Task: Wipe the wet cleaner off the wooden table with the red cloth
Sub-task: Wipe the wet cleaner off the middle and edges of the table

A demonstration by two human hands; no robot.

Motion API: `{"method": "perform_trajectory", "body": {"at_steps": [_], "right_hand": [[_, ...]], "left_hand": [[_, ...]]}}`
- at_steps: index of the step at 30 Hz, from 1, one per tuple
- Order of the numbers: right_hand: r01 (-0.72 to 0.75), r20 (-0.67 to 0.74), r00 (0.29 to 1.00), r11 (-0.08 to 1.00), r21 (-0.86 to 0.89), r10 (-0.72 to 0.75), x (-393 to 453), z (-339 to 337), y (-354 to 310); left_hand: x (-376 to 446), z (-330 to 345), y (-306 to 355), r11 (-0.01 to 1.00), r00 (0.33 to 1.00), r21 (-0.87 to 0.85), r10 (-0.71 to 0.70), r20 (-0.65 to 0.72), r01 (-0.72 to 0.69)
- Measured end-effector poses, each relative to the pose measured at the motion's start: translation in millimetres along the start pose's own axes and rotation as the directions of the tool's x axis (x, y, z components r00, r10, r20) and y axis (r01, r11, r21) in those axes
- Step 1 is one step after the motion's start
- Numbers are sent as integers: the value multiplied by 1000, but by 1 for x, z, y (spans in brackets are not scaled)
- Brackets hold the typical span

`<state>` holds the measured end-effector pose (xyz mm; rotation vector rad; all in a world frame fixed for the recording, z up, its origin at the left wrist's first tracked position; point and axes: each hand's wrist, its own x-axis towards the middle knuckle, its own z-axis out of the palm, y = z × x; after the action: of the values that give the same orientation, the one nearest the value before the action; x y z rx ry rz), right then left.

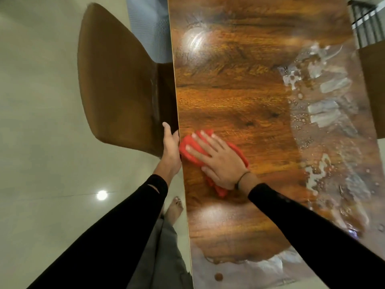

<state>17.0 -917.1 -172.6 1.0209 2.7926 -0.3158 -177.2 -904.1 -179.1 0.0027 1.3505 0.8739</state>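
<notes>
wiping step in hand, about mid-way by the look of things. right hand (pixel 216 160) flat on the red cloth (pixel 188 149), fingers straight and spread, pressing it down on the wooden table (pixel 229 97) close to the left edge. cloth bunched under the palm, one end sticking out near the wrist, another beyond the fingertips. left hand (pixel 171 146) at the table's left edge just beside the cloth, fingers mostly straight; hard to tell from this angle whether resting against the edge or lightly hooked over it. thin dark band around the right wrist, black sleeves on both arms.

middle of the table looking dry and shiny. wet cleaner (pixel 325 113) lying well to the right of the cloth, as a foamy streaked band along the right side, plus a paler wet patch at the near end.

brown chair (pixel 116 84) pushed against the left edge, on a pale tiled floor (pixel 41 142).

next move, probably: sliding the cloth rightward across the dry middle into the foam, with flat steady pressure, then back in overlapping strokes. refolding the cloth perhaps needed once soaked.
</notes>
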Motion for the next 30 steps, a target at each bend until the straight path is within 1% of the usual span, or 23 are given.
{"method": "perform_trajectory", "body": {"at_steps": [2,4,6,8,10,11,12,14,15,16,17,18,19,20,21,22,23,24,27,30], "right_hand": [[49,12,999,999,19,-49,-41,14,-19],[88,51,995,996,4,-88,-79,25,-24],[80,83,993,997,-3,-80,-103,28,-23],[-8,74,997,999,38,5,-113,25,-16],[-177,34,984,980,87,174,-113,14,-2],[-277,8,961,954,112,278,-108,9,8],[-384,-22,920,912,143,391,-101,3,19],[-584,-59,794,786,203,605,-79,-6,35],[-648,-70,735,729,221,675,-65,-9,40],[-686,-82,693,690,231,717,-51,-10,44],[-706,-94,668,669,234,738,-39,-10,46],[-713,-106,658,662,230,745,-30,-9,47],[-711,-114,661,667,223,742,-26,-8,46],[-698,-116,676,683,213,727,-26,-6,44],[-673,-116,706,713,196,698,-31,-4,40],[-636,-113,746,752,170,656,-39,-1,33],[-596,-111,784,791,141,610,-51,3,22],[-555,-112,816,823,120,566,-66,7,8],[-404,-80,907,909,101,412,-128,24,-29],[-197,-2,980,980,24,197,-190,38,-24]], "left_hand": [[-5,3,-7,998,1000,64,-11,12,10],[-12,1,-17,991,1000,134,-11,-3,11],[-19,-3,-25,979,999,200,34,12,-36],[-26,-6,-34,979,997,188,66,49,-74],[-32,-3,-43,964,991,229,127,36,-132],[-35,-1,-46,943,984,285,177,6,-171],[-36,1,-49,917,972,340,232,-32,-208],[-34,3,-57,858,938,442,333,-94,-261],[-32,4,-60,824,923,495,371,-107,-274],[-30,4,-64,791,909,539,403,-107,-287],[-27,4,-67,763,892,564,442,-97,-317],[-27,3,-70,724,860,584,504,-84,-367],[-28,3,-74,662,811,620,581,-68,-422],[-29,3,-78,576,758,676,651,-39,-459],[-29,3,-82,472,714,747,700,7,-469],[-30,4,-86,372,689,808,723,57,-457],[-30,4,-87,306,686,848,722,90,-433],[-31,6,-87,286,700,868,708,94,-406],[-33,13,-83,309,745,892,665,46,-331],[-35,18,-81,279,745,916,667,30,-287]]}}
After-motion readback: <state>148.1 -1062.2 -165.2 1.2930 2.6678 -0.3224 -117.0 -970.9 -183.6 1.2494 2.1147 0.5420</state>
